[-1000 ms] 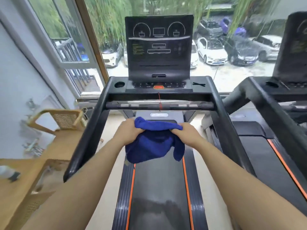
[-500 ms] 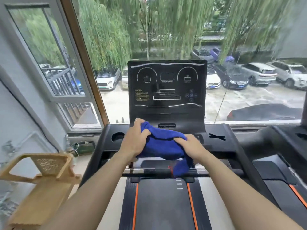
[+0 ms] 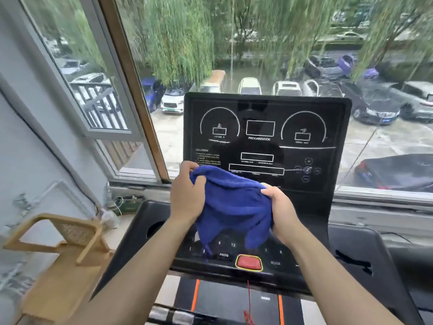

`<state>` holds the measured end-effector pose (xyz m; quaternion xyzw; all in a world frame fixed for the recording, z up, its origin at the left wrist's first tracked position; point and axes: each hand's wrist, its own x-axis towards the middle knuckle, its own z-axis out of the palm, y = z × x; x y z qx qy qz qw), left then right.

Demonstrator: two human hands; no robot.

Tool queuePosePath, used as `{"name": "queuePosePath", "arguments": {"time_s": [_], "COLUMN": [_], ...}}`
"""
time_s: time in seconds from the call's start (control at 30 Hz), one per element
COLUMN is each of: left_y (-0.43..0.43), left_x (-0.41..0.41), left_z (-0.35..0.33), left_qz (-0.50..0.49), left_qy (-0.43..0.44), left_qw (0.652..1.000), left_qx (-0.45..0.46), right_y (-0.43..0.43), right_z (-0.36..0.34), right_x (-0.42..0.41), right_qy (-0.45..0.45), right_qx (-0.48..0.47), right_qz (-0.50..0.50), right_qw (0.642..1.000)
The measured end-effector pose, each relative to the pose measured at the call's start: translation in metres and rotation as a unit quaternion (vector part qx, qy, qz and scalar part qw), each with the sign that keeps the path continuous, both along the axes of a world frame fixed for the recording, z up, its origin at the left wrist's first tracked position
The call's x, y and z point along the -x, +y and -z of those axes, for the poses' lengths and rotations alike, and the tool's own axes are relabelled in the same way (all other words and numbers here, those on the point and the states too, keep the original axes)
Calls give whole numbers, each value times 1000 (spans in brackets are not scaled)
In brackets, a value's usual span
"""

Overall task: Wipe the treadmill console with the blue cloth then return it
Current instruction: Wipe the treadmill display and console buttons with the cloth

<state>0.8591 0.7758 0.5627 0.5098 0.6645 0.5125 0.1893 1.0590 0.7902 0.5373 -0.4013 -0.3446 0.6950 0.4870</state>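
Head view. Left hand (image 3: 186, 198) and right hand (image 3: 280, 213) each curled closed on bunched blue cloth (image 3: 232, 202), cloth stretched between fingers. Cloth hem hangs just below fingers over keypad, above red stop button (image 3: 248, 262). Treadmill console (image 3: 264, 137) display just beyond fingertips. Judgement: flatten cloth, wipe top down, light pressure near button.

Blue cloth (image 3: 232, 202) hiding the console's (image 3: 264, 141) lower screen, perhaps some keys, caution text too blurred to read
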Motion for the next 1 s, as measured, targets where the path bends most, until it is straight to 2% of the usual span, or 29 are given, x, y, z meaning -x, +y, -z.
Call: {"name": "queuePosePath", "arguments": {"time_s": [0.17, 0.33, 0.43, 0.47, 0.53, 0.57, 0.63, 0.7, 0.8, 0.87, 0.93, 0.97, 1.0], "left_y": [33, 65, 88, 95, 107, 115, 135, 157, 197, 218, 231, 232, 232], "left_x": [10, 21, 30, 32, 36, 37, 37, 36, 35, 33, 28, 26, 27], "left_z": [11, 16, 12, 11, 12, 11, 5, -10, -37, -44, -31, -19, -1], "left_qz": [40, 10, -17, -22, -20, -23, -39, -48, -39, -7, 29, 44, 52], "left_qy": [-27, -62, -45, -41, -49, -60, -89, -87, 5, 56, 138, 208, 292], "left_qw": [998, 995, 995, 995, 994, 992, 987, 978, 959, 958, 955, 943, 921], "left_qx": [-42, -74, -91, -92, -97, -104, -127, -186, -280, -280, -262, -257, -252], "right_y": [38, 60, 66, 66, 65, 67, 76, 99, 160, 198, 222, 226, 225], "right_z": [6, 9, 1, -3, -8, -12, -25, -48, -73, -72, -53, -41, -28], "right_x": [12, 35, 51, 57, 64, 68, 77, 84, 99, 109, 113, 112, 111], "right_qy": [-19, 108, 127, 94, -68, -145, -206, -246, -367, -485, -632, -683, -711], "right_qx": [38, 50, 20, 6, -47, -79, -153, -267, -431, -481, -498, -500, -499], "right_qz": [-55, -25, -13, -4, 26, 65, 162, 251, 320, 324, 300, 266, 232], "right_qw": [998, 993, 992, 996, 996, 984, 953, 897, 759, 655, 513, 462, 438]}}
